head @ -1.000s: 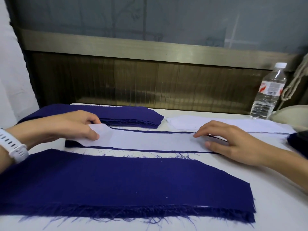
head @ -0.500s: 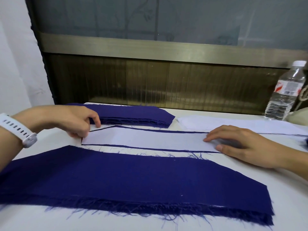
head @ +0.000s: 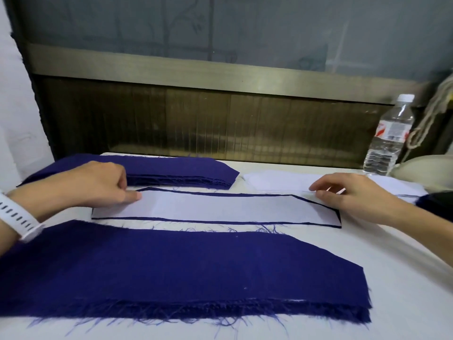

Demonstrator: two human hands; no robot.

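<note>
Mid-bench, I line up a long, papery white interfacing strip (head: 220, 207) with slanted ends on a matching navy woven piece (head: 337, 213), so that only a thin dark rim shows all round. My left hand (head: 98, 185), fingers curled, pinches the strip's left end to anchor it. My right hand (head: 355, 195), fingers loose and spread, touches the far right edge to square it. 2 stacks of frayed navy cloth pieces flank the work, 1 near (head: 171, 273) and 1 far (head: 183, 171), within easy reach on the white bench (head: 380, 253). More white strips (head: 277, 180) lie flat beside a clear plastic water bottle (head: 389, 136).
</note>
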